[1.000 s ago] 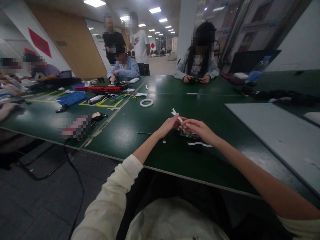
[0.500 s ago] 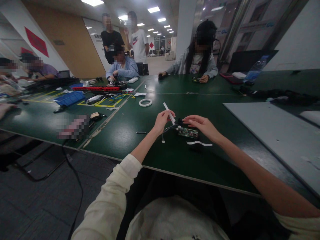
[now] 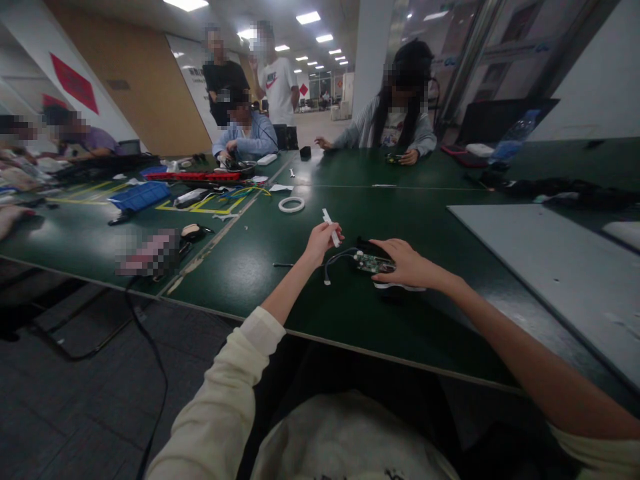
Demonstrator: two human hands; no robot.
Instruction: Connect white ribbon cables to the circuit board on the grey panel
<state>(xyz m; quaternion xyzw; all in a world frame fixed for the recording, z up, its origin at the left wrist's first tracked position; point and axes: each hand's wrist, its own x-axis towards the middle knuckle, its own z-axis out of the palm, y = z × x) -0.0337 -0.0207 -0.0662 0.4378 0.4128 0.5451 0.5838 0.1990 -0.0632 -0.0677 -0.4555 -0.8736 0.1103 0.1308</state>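
My left hand is raised a little over the dark green table, its fingers pinched on a short white strip that points up and away. My right hand lies low on the table with its fingers curled over the right end of a small green circuit board. A thin cable runs left from the board. Under the right hand lies another white strip, flat on the table.
A white tape ring lies further out on the table. A grey sheet covers the right side. To the left are a blue tray, red parts and cables. Several people sit or stand at the far side.
My hands have drawn apart. The left took the white strip away to the left, and the right came down onto the circuit board. A person opposite reached an arm out across the table.
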